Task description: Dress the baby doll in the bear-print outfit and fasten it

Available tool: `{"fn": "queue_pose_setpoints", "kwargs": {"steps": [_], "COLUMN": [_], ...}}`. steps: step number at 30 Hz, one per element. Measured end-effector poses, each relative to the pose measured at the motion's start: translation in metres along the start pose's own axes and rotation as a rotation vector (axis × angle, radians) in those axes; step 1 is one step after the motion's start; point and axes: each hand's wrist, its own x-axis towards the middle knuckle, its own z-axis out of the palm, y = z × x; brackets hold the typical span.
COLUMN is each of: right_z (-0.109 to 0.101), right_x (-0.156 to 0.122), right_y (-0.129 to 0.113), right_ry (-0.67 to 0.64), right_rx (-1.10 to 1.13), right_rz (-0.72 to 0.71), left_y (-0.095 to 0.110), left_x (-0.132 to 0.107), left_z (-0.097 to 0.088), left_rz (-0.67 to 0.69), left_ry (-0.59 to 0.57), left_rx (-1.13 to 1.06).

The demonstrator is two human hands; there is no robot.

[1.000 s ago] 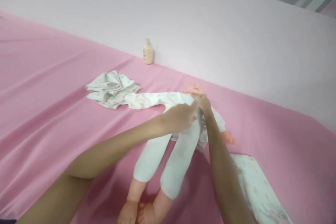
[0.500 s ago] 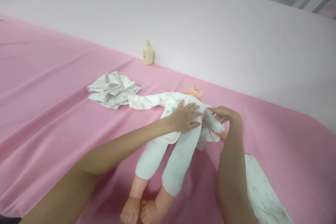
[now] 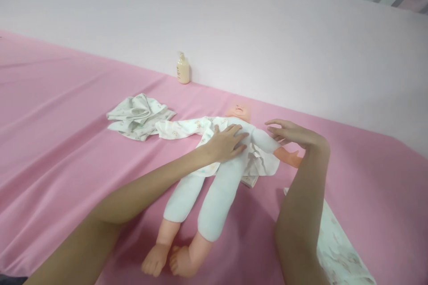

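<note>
A baby doll (image 3: 220,191) with a white cloth body lies on its back, its feet toward me. A printed baby shirt (image 3: 182,128) covers the doll's arm on the left and part of its chest; the rest of the shirt spreads under the body on the right. My left hand (image 3: 228,143) rests on the doll's chest, fingers spread flat. Beside the doll's other arm (image 3: 265,140), which is outside the shirt, my right hand (image 3: 287,132) hovers with its fingers apart and nothing visible in them.
Crumpled printed cloth (image 3: 138,116) lies to the left of the doll. A pump bottle (image 3: 183,69) stands against the white wall (image 3: 214,22) at the back. Another printed cloth (image 3: 341,249) lies at lower right, partly behind my right forearm. Pink sheet (image 3: 67,142) covers the surface.
My right hand has moved right, off the shirt and the doll's arm. That arm now points outward, with its hand more exposed. My left hand stays on the chest.
</note>
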Motion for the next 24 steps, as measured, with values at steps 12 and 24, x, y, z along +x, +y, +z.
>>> {"fn": "queue_pose_setpoints", "kwargs": {"steps": [12, 24], "right_z": [-0.006, 0.015], "right_x": [-0.019, 0.054], "right_y": [-0.003, 0.030], "right_ry": [-0.146, 0.175], "right_rx": [0.162, 0.327], "right_rz": [-0.277, -0.401], "left_y": [0.023, 0.012], "left_x": [0.012, 0.054], "left_z": [-0.009, 0.007], "left_rz": [-0.150, 0.052], "left_ry": [-0.020, 0.134], "left_rx": [0.156, -0.436]}}
